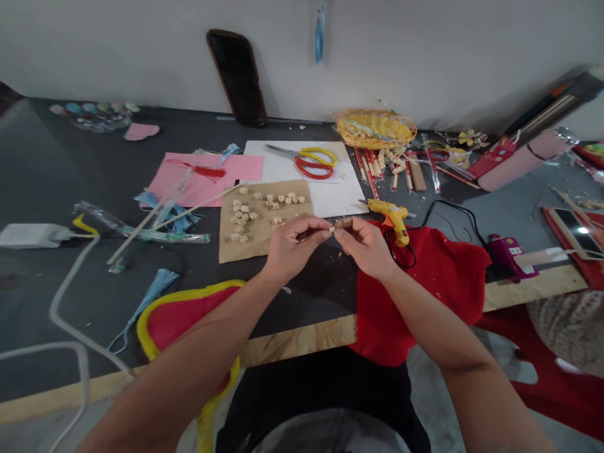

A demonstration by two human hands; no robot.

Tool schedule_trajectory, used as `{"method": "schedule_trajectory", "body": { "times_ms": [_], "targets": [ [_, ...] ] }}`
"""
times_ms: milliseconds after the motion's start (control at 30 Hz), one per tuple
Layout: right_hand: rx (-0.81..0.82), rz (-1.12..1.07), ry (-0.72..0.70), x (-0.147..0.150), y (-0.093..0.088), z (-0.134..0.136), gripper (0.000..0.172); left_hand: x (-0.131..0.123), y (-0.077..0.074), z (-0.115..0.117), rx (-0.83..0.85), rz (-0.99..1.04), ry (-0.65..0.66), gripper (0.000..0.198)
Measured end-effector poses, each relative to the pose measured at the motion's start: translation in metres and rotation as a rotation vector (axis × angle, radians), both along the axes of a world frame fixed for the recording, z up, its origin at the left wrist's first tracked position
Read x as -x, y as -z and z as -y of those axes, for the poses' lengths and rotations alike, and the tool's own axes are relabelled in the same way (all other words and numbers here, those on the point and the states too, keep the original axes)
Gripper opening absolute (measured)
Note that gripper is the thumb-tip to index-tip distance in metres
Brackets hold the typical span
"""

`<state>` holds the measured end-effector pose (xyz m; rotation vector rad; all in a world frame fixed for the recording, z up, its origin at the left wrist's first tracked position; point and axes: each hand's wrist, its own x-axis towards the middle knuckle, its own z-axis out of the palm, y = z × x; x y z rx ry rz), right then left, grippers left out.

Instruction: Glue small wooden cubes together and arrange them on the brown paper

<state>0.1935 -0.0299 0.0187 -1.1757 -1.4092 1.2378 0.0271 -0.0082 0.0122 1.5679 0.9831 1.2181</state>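
Note:
Fingertip to fingertip, my left hand [298,244] and my right hand [365,244] pinch one tiny cream-coloured piece [331,231] between them, above the table's front part. Its exact shape is too small to make out. Just left of my hands, several small cream knobbly pieces [242,217] lie on a brown paper sheet [264,245]. Beyond my right hand rests a yellow hot glue gun [394,218] with a black cord. Under my right forearm, a red cloth [443,270] hangs over the table edge.
Scissors [311,162] with yellow and red handles lie on white paper [330,200]. Behind are a yellow basket [375,128] and a phone [238,75] leaning on the wall. A pink bottle [523,160] stands right. A yellow-edged red piece [179,318] and white cable [59,302] lie left.

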Motion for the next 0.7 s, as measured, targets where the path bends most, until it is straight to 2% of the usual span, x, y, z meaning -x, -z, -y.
{"method": "schedule_trajectory", "body": {
  "times_ms": [367,633,700],
  "targets": [
    [0.031,-0.061,-0.058,0.0,-0.004,0.0,0.033,0.0,0.001,0.0,0.043,0.027,0.017,0.015],
    [0.046,-0.005,-0.062,-0.006,-0.005,-0.002,0.033,0.0,0.003,0.0,0.053,0.034,0.0,0.014],
    [0.01,0.065,-0.01,-0.014,-0.007,-0.005,0.03,0.0,0.005,-0.001,0.073,0.043,-0.021,0.017]
  ]
}}
